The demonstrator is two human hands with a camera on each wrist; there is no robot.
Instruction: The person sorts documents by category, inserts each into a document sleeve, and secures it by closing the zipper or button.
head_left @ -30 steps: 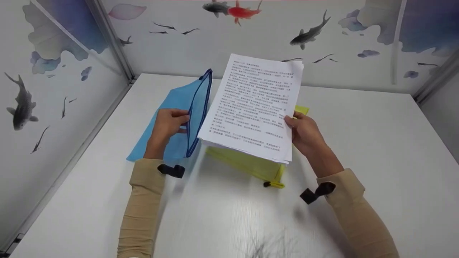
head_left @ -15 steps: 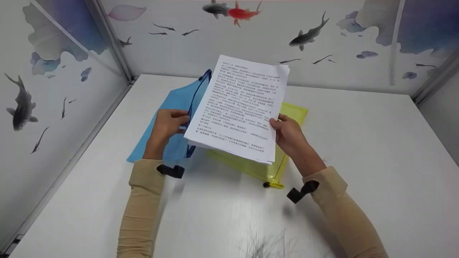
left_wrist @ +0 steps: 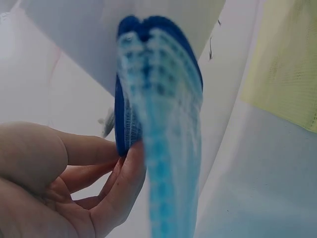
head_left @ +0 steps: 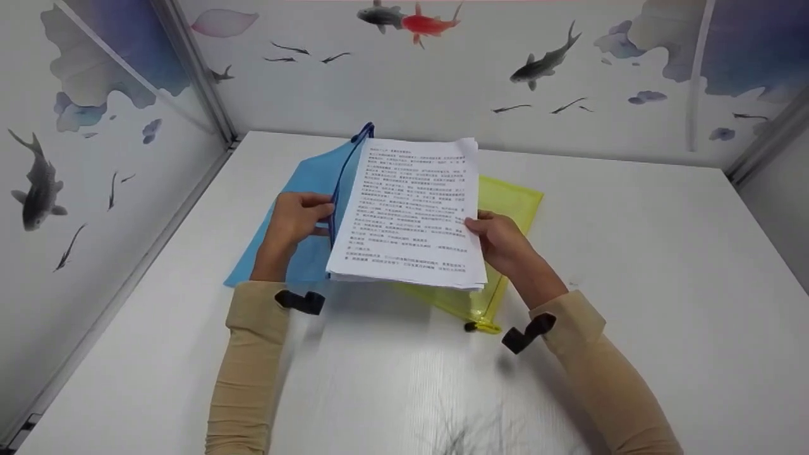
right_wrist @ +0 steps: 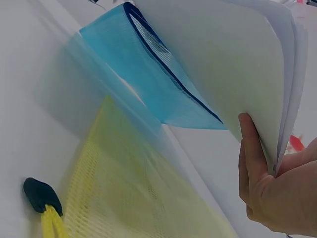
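My left hand (head_left: 302, 218) pinches the raised dark-blue zipper edge of a blue mesh pouch (head_left: 300, 208), holding its mouth up off the white table (head_left: 632, 265). In the left wrist view the fingers (left_wrist: 119, 183) curl round that blue edge (left_wrist: 158, 99). My right hand (head_left: 499, 240) grips the right edge of a stack of printed white paper sheets (head_left: 407, 215), whose left side sits at the pouch's mouth. From the right wrist the fingers (right_wrist: 252, 153) hold the paper stack (right_wrist: 223, 64) next to the blue pouch (right_wrist: 143, 74).
A yellow mesh pouch (head_left: 512, 202) lies flat under the papers, its black-tipped zipper pull (head_left: 477, 327) toward me; it fills the lower right wrist view (right_wrist: 124, 188). Walls printed with fish (head_left: 543, 60) close in the table on three sides.
My right hand has carried the paper stack left and down, from tilted up above the yellow pouch to lying flatter with its left edge against the blue pouch's opening. The left hand has stayed put.
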